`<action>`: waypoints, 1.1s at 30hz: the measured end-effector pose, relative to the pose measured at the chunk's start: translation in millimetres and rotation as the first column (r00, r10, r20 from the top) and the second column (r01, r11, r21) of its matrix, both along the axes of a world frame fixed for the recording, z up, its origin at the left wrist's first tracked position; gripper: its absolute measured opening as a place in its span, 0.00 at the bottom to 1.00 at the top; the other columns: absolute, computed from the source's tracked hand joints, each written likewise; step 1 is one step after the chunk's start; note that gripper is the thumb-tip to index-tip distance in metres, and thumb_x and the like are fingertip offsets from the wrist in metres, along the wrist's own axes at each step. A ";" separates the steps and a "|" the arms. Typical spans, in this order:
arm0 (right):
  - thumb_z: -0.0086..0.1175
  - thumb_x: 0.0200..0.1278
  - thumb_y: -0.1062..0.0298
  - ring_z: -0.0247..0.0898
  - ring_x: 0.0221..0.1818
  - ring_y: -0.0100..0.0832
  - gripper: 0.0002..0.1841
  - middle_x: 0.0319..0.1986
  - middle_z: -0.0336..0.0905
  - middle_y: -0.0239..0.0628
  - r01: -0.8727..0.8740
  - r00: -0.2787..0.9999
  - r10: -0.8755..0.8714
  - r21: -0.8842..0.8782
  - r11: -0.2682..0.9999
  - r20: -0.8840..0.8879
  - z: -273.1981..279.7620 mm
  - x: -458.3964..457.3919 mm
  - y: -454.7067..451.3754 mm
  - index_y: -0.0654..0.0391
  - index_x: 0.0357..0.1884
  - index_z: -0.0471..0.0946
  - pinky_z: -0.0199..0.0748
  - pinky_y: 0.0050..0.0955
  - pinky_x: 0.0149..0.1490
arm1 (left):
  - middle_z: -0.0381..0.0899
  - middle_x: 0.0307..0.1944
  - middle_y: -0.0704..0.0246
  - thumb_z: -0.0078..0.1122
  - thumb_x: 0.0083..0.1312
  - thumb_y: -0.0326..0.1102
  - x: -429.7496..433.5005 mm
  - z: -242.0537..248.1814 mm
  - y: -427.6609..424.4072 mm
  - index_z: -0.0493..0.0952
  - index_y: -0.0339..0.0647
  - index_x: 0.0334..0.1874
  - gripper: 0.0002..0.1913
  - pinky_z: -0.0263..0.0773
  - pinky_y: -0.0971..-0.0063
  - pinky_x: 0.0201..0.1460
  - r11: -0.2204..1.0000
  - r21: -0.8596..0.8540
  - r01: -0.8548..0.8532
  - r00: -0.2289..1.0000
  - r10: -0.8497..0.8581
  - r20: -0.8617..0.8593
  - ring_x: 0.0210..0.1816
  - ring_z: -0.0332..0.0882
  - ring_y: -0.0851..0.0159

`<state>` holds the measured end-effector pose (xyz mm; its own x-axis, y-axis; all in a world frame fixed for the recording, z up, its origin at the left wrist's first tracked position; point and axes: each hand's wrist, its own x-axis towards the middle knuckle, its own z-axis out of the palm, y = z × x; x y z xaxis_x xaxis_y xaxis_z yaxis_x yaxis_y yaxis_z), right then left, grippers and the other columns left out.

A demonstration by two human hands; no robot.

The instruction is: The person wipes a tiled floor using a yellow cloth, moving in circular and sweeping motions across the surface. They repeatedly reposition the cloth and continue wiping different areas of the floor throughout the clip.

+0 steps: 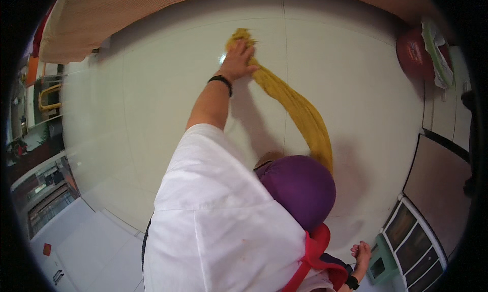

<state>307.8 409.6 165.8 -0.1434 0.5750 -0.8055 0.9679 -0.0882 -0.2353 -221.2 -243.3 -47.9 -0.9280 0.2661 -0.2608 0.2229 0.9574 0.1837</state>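
Note:
My left hand (237, 61), a black band on its wrist, reaches far forward and holds the bunched end of a yellow cloth (299, 107) against the pale tiled floor (171, 82). From there the cloth trails back in a long curved strip and passes out of sight behind my purple-covered knee (299, 191). The bunched end is slightly blurred. My right hand (361, 251) hangs at the lower right with its fingers curled and nothing visible in them. A dark watch is on that wrist, and a green plastic stool (381, 267) stands beside it.
A brownish-orange cloth (106, 21) drapes along the far edge. At the right are a red rounded object (413, 53), white cabinet doors (442, 109) and a white-framed rack (415, 238). White cabinets (95, 238) stand at the lower left, and a yellow-framed chair (49, 97) farther off.

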 end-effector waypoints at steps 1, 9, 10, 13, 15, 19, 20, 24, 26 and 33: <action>0.48 0.71 0.61 0.76 0.24 0.29 0.14 0.29 0.78 0.37 -0.004 1.000 0.004 -0.024 1.000 0.002 -0.8 -4.9 -2.2 0.57 0.53 0.71 0.71 0.23 0.25 | 0.44 0.75 0.56 0.53 0.60 0.66 3.6 -0.4 -24.2 0.58 0.49 0.71 0.42 0.38 0.54 0.75 0.996 0.010 -0.089 0.996 0.088 0.006 0.76 0.38 0.50; 0.48 0.71 0.62 0.74 0.24 0.29 0.16 0.29 0.77 0.39 -0.075 0.997 0.074 -0.037 0.997 -0.010 -6.6 -32.7 -12.0 0.60 0.54 0.70 0.69 0.24 0.25 | 0.43 0.74 0.51 0.57 0.58 0.64 199.6 -27.5 -139.2 0.59 0.45 0.69 0.42 0.41 0.48 0.73 0.886 0.004 -0.464 0.884 0.464 -0.057 0.75 0.39 0.44; 0.48 0.71 0.63 0.73 0.24 0.29 0.16 0.30 0.77 0.40 -0.084 0.996 0.084 -0.035 0.996 -0.016 -7.2 -35.1 -12.3 0.61 0.55 0.69 0.68 0.24 0.25 | 0.42 0.74 0.49 0.57 0.59 0.63 238.9 -27.6 -142.8 0.58 0.44 0.70 0.42 0.41 0.48 0.73 0.875 -0.015 -0.484 0.874 0.483 -0.053 0.74 0.39 0.43; 0.48 0.71 0.62 0.74 0.26 0.29 0.17 0.30 0.77 0.40 -0.110 0.994 0.110 -0.054 0.992 -0.007 -10.3 -41.5 -11.2 0.61 0.55 0.70 0.68 0.25 0.26 | 0.40 0.73 0.44 0.60 0.58 0.58 345.2 -22.2 -140.0 0.55 0.41 0.71 0.44 0.42 0.47 0.72 0.809 -0.089 -0.581 0.811 0.585 0.032 0.73 0.39 0.37; 0.47 0.72 0.62 0.75 0.27 0.29 0.17 0.30 0.78 0.40 -0.148 0.989 0.148 -0.053 0.988 -0.010 -12.6 -44.5 -8.4 0.62 0.55 0.70 0.68 0.24 0.27 | 0.39 0.74 0.47 0.61 0.58 0.56 394.0 -14.2 -132.5 0.52 0.42 0.72 0.45 0.39 0.47 0.73 0.766 -0.185 -0.616 0.757 0.640 0.129 0.73 0.38 0.40; 0.46 0.72 0.58 0.77 0.29 0.29 0.16 0.32 0.79 0.37 -0.270 0.962 0.267 -0.055 0.961 -0.053 -15.5 -48.0 -1.8 0.56 0.53 0.71 0.73 0.25 0.30 | 0.46 0.72 0.47 0.62 0.57 0.51 419.3 2.7 -110.7 0.57 0.42 0.69 0.40 0.45 0.47 0.70 0.693 -0.336 -0.638 0.688 0.709 0.155 0.72 0.46 0.42; 0.46 0.72 0.58 0.78 0.30 0.29 0.16 0.33 0.79 0.37 -0.282 0.959 0.280 -0.050 0.958 -0.049 -15.0 -49.1 -0.1 0.56 0.54 0.71 0.73 0.25 0.32 | 0.46 0.72 0.48 0.62 0.57 0.50 416.8 6.9 -105.2 0.58 0.43 0.68 0.39 0.48 0.47 0.69 0.694 -0.322 -0.644 0.697 0.705 0.128 0.71 0.48 0.42; 0.45 0.72 0.59 0.78 0.30 0.29 0.16 0.33 0.79 0.37 -0.325 0.943 0.319 -0.050 0.945 -0.092 -11.5 -50.8 -0.5 0.56 0.54 0.71 0.73 0.25 0.32 | 0.64 0.63 0.53 0.61 0.57 0.44 401.7 20.0 -95.2 0.70 0.43 0.57 0.26 0.58 0.52 0.65 0.634 -0.266 -0.727 0.680 0.718 -0.149 0.64 0.62 0.47; 0.45 0.72 0.59 0.78 0.30 0.29 0.16 0.33 0.79 0.37 -0.323 0.942 0.318 -0.038 0.946 -0.106 -8.3 -51.9 -3.1 0.56 0.54 0.71 0.73 0.25 0.32 | 0.69 0.59 0.54 0.59 0.58 0.42 394.3 21.6 -100.1 0.73 0.42 0.52 0.21 0.61 0.55 0.63 0.488 -0.171 -0.856 0.515 0.831 -0.210 0.61 0.66 0.48; 0.44 0.72 0.60 0.78 0.29 0.29 0.15 0.32 0.79 0.38 -0.301 0.952 0.298 -0.043 0.953 -0.063 -5.1 -56.2 -5.4 0.56 0.54 0.71 0.73 0.26 0.31 | 0.80 0.44 0.54 0.51 0.65 0.38 360.1 14.2 -121.0 0.72 0.40 0.50 0.15 0.72 0.55 0.48 0.514 -0.334 -0.791 0.533 0.845 0.038 0.48 0.77 0.47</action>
<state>251.6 404.2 160.7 -0.3476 0.4563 -0.8191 0.9374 0.1906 -0.2916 138.9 -364.3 -33.6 -0.6266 -0.6863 -0.3694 -0.6933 0.7073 -0.1380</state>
